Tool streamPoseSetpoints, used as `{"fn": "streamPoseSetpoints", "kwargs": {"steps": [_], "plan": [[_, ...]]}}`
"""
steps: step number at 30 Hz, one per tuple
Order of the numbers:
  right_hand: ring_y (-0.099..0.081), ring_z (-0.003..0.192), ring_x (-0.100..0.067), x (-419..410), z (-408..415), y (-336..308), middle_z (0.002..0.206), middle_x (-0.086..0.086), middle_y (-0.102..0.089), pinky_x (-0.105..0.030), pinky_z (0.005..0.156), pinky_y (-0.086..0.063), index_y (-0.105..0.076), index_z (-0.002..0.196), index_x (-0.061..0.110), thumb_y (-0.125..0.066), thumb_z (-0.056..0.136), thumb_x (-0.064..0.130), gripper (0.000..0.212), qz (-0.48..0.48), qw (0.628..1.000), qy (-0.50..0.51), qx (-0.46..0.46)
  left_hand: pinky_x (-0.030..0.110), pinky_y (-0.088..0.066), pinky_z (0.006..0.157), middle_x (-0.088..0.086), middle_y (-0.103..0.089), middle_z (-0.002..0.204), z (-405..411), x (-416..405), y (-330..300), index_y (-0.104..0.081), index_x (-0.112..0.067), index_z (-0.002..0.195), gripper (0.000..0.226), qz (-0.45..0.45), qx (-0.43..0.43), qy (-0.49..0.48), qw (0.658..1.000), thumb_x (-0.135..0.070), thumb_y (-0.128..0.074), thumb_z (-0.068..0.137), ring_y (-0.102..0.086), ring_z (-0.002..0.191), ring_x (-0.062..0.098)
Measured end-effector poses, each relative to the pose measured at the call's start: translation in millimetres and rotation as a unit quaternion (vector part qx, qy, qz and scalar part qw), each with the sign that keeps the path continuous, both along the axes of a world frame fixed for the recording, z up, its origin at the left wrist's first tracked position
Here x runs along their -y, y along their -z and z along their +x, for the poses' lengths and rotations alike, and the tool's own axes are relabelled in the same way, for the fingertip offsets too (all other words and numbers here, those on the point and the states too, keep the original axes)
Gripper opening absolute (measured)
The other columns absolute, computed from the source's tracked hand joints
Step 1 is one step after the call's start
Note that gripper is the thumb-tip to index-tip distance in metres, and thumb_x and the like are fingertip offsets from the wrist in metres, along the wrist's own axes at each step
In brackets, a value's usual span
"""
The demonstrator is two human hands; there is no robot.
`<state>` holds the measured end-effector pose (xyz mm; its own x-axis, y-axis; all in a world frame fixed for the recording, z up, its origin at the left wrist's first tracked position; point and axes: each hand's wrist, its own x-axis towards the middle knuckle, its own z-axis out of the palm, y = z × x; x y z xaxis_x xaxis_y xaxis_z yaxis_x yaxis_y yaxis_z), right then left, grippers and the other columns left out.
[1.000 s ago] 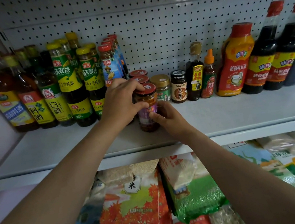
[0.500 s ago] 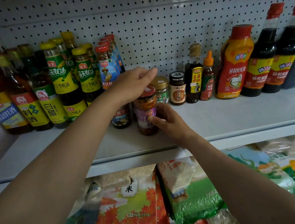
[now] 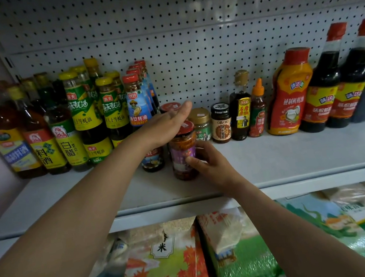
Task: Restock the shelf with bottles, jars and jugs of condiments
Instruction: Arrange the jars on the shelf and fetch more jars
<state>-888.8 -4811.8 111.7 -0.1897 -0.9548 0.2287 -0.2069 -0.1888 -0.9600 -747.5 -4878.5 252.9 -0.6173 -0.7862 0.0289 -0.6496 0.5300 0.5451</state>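
A red-lidded chili sauce jar (image 3: pixel 183 155) with a purple label stands upright on the grey shelf (image 3: pixel 300 155), near its front. My right hand (image 3: pixel 209 161) wraps its thumb and fingers around the jar's lower right side. My left hand (image 3: pixel 166 124) lies flat with fingers stretched out, hovering over the jar's lid and pointing right; it holds nothing. Behind the jar stands another red-lidded jar (image 3: pixel 170 107), mostly hidden by my left hand. A blue-label oyster sauce bottle (image 3: pixel 138 107) stands just left of the jar.
Cooking wine, vinegar and oyster sauce bottles (image 3: pixel 81 116) fill the shelf's left. Small jars (image 3: pixel 221 122) and bottles, an orange squeeze bottle (image 3: pixel 290 93) and dark soy bottles (image 3: pixel 327 87) line the back right. Rice bags (image 3: pixel 164 267) lie on the lower shelf. A pegboard backs the shelf.
My left hand let go of the jar's lid and opened flat above it. My right hand stays on the jar's side. The jar stays upright on the shelf.
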Motion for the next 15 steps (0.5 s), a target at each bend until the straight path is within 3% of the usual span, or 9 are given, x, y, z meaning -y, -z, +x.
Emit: {"fn": "streamPoseSetpoints", "kwargs": {"steps": [3,5,7,11,15], "plan": [[-0.061,0.121,-0.007,-2,1,-2,0.129,0.008,-0.065,-0.047,0.105,-0.050,-0.053,0.129,0.038,-0.070,0.088,0.046,0.044,0.000,1.000,0.007,-0.019,0.028,-0.030,0.107,-0.002,-0.040,0.156,8,-2,4,-0.042,-0.029,0.149,0.060,-0.037,-0.057,0.029,0.997,-0.061,-0.029,0.100,-0.034,0.144,0.018],[-0.061,0.120,-0.007,-3,1,-2,0.128,0.008,-0.066,-0.048,0.106,-0.049,-0.055,0.130,0.035,-0.070,0.087,0.045,0.047,-0.007,1.000,0.011,-0.025,0.014,-0.038,0.095,-0.004,-0.057,0.139,19,-4,8,-0.060,-0.026,0.134,0.044,-0.097,-0.119,0.042,0.987,-0.049,-0.050,0.098,-0.048,0.130,0.009],[-0.061,0.120,-0.007,-3,1,-2,0.127,0.009,-0.066,-0.049,0.106,-0.049,-0.056,0.133,0.030,-0.071,0.085,0.044,0.052,-0.014,0.999,0.015,-0.038,0.003,-0.033,0.085,-0.005,-0.064,0.125,29,-6,10,-0.072,-0.025,0.116,0.033,-0.160,-0.141,0.038,0.976,-0.043,-0.068,0.089,-0.050,0.121,0.004],[-0.060,0.121,-0.008,-3,2,-3,0.128,0.007,-0.066,-0.050,0.105,-0.049,-0.056,0.134,0.028,-0.071,0.080,0.049,0.060,-0.016,0.998,0.019,-0.057,0.024,-0.028,0.104,0.003,-0.047,0.142,41,-10,14,-0.073,-0.036,0.109,0.040,-0.189,-0.070,0.007,0.980,-0.044,-0.084,0.071,-0.038,0.135,0.014],[-0.060,0.121,-0.006,-2,3,-2,0.127,0.009,-0.066,-0.050,0.104,-0.049,-0.056,0.134,0.029,-0.072,0.081,0.048,0.057,-0.011,0.998,0.027,-0.062,0.031,-0.035,0.108,0.002,-0.047,0.135,40,-8,16,-0.071,-0.034,0.112,0.047,-0.203,-0.063,-0.016,0.977,-0.043,-0.087,0.069,-0.042,0.129,0.017]]}}
